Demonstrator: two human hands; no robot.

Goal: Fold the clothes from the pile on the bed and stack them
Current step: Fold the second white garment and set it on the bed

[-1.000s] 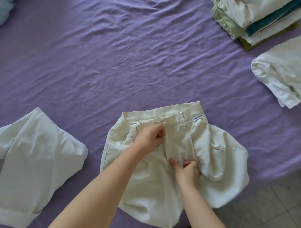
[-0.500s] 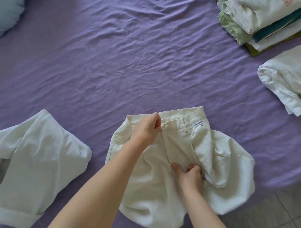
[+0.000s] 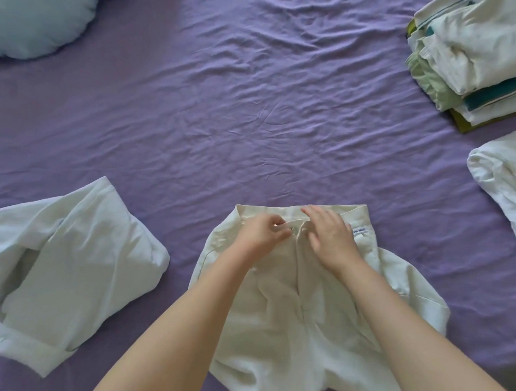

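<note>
– Left hand (image 3: 264, 233) first: what's it doing?

– Pinching the front flap of the cream shorts (image 3: 291, 299) just under the waistband (image 3: 282, 211), fingers closed on the cloth. It sat in much the same spot half a second ago, so it is the anchor.

– And the right hand (image 3: 331, 236)?

– That one has changed. A moment back it was bunched down at the crotch seam; now it has come up to the waistband, fingers spread and flat on the fabric right beside the left hand, grasping nothing that I can see. The small label (image 3: 358, 230) shows just past its knuckles.

– So what does that tell you?

– I'd judge the fly is being closed or smoothed flat before any fold is made. The shorts lie face up at the near edge of the purple bed (image 3: 253, 122), legs toward the person and partly rumpled.

– How far along is the whole job?

– A folded stack (image 3: 475, 62) sits at the far right, with a white garment (image 3: 503, 177) lying loose just below it. Another pale garment (image 3: 67, 247) lies crumpled to the left, well apart from the shorts and not yet folded. A round cushion (image 3: 37, 18) sits at the far left corner.

– Next step?

– Probably flatten the front, then bring one leg over the other.
</note>
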